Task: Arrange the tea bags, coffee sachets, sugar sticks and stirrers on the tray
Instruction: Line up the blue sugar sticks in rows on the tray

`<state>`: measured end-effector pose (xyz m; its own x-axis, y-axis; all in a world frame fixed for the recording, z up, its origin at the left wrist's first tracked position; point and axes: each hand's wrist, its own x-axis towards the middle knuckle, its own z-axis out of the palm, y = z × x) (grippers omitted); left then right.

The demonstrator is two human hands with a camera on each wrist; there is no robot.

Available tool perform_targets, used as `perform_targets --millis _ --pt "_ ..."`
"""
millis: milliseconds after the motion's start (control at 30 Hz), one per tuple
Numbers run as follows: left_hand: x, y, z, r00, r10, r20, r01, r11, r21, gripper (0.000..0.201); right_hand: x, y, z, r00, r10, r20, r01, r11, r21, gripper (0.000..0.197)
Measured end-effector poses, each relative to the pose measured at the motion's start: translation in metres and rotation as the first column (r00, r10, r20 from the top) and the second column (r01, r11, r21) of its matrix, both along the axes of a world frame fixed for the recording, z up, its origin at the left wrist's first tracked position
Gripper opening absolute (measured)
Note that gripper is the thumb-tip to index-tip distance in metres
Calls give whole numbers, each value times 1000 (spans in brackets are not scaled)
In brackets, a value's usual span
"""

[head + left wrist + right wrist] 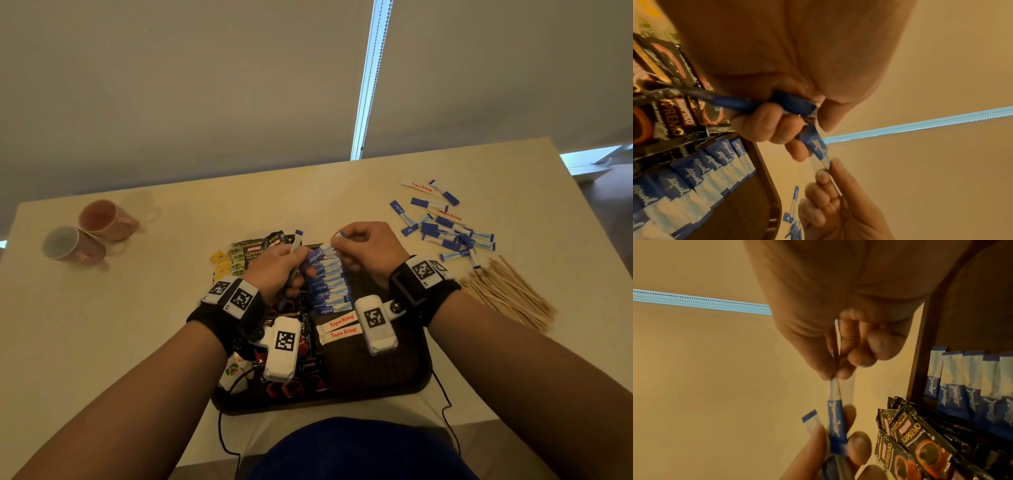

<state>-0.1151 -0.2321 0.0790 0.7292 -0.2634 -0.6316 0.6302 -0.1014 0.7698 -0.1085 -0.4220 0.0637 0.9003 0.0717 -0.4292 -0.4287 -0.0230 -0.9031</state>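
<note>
Between both hands: sugar stick, pinched over tray.

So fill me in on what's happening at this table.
A person is laying blue sugar sticks in a row on a dark tray. The left hand grips a small bunch of sticks, and the right hand pinches one stick out of it. Coffee sachets sit at the tray's left. More sticks and wooden stirrers wait on the table.
</note>
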Motion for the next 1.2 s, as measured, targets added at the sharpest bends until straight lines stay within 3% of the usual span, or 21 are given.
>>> perform_targets --millis 167,267,400,467,600,800,1000,1200 --pt "1 6 -9 989 -91 115 70 982 176 14 -2 -3 -4 1000 -8 -15 8 1000 -17 8" --pt "4 9 -13 972 -172 161 108 933 343 15 -3 -9 -8 994 91 65 -82 988 -128 8" --pt "4 11 -14 948 -255 193 139 873 468 19 -4 -18 -13 925 369 89 -308 866 -395 7" --pt "8 14 -13 962 -189 195 62 852 520 18 -5 -22 -23 907 421 18 -351 779 -520 7" --pt "17 21 -11 991 76 111 -112 924 366 20 -14 -18 -49 857 477 -194 -485 620 -617 6" --pt "14 13 -10 996 -7 91 -26 932 361 17 -23 0 -82 808 492 -323 -568 508 -648 9" --pt "10 13 -14 996 -15 93 -19 934 357 11 -24 0 -86 786 548 -287 -544 393 -742 9" --pt "10 12 -15 996 -4 94 -30 934 355 15 -30 7 -91 646 722 -247 -551 218 -805 14"
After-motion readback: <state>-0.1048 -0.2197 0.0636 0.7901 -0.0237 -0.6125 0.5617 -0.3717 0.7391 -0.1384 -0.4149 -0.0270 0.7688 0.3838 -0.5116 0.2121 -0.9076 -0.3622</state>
